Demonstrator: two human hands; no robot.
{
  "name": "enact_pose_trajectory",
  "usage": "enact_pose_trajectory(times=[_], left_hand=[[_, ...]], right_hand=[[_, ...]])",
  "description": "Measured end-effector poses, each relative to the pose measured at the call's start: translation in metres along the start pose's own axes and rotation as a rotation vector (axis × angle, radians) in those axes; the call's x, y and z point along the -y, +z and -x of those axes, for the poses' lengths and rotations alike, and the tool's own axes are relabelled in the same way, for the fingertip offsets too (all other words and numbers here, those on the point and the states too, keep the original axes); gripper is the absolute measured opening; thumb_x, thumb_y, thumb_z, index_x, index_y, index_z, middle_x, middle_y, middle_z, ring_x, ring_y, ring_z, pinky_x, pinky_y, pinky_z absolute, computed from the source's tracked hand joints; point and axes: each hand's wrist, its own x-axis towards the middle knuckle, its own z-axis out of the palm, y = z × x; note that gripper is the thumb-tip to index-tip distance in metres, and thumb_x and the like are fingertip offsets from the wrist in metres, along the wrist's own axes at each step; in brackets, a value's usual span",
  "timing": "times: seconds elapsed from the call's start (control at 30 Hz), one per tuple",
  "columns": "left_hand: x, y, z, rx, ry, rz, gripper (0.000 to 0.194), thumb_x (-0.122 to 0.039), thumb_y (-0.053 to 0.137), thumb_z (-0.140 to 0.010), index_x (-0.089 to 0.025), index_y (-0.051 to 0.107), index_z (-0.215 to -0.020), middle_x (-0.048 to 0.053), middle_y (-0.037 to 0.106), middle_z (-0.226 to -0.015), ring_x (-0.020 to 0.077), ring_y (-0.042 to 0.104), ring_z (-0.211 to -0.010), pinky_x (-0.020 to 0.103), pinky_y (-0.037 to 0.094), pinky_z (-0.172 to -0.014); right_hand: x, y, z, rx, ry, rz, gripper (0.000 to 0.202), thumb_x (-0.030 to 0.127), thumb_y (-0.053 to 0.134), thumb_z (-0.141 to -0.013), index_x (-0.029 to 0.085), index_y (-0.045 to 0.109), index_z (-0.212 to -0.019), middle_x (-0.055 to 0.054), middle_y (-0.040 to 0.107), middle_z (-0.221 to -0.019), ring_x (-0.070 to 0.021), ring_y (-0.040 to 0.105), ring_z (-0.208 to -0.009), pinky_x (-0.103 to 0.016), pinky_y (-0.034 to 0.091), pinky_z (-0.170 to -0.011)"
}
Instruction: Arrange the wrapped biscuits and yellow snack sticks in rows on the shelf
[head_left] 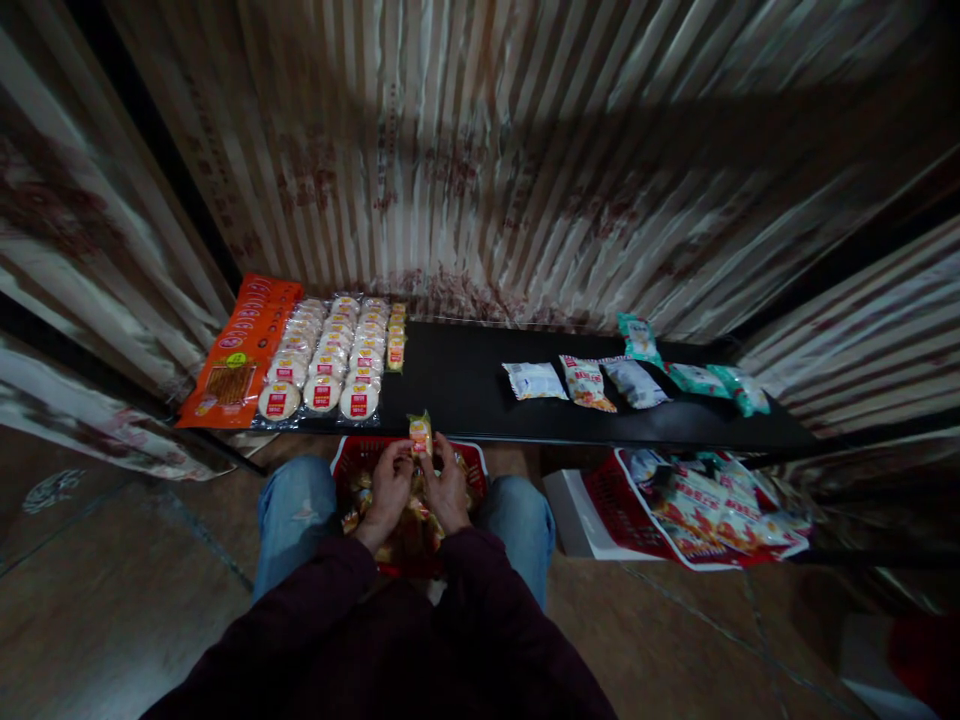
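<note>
Between my two hands, a small yellow snack packet [420, 434] with a red and white label stands upright at the front edge of the black shelf [457, 385]. My left hand [391, 487] has its fingers closed on the packet's left side. My right hand [448, 487] grips the same packet from the right. Below both hands sits a red basket [478, 455] holding many similar small packets, partly hidden by my hands and sleeves. On the shelf, a short row of matching yellow packets [395, 350] lies beside the wrapped round white crackers [359, 398].
An orange snack bag [238, 350] lies at the shelf's left end. White and red snack bags [589, 382] and green bags [697, 380] lie on its right half. A second red basket [619, 510] with snack bags stands lower right, by a white box [574, 515]. Striped curtains enclose the shelf.
</note>
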Motion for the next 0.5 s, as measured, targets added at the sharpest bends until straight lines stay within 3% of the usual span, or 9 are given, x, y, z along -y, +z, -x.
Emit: enact_pose_trajectory(times=[0.17,0.5], left_hand=[[-0.014,-0.001,-0.011,-0.037,0.045,-0.082,0.029,-0.009,0.053,-0.069,-0.022,0.067,-0.09,0.005,0.066,-0.096,0.0178,0.059,-0.088,0.032,0.044,-0.09],[-0.032,0.002,-0.043,-0.058,0.152,-0.184,0.033,-0.007,0.052,-0.07,-0.022,0.065,-0.096,0.006,0.065,-0.102,0.0194,0.059,-0.091,0.036,0.044,-0.092]], right_hand=[[0.01,0.005,-0.016,0.017,-0.026,-0.029,0.035,0.033,0.051,-0.086,0.018,0.061,-0.116,-0.009,0.072,-0.104,-0.0205,0.067,-0.091,-0.033,0.051,-0.083],[0.013,0.024,-0.057,0.0,-0.076,-0.022,0.03,0.025,0.052,-0.082,0.019,0.064,-0.109,-0.008,0.07,-0.106,-0.0199,0.064,-0.096,-0.034,0.048,-0.091]])
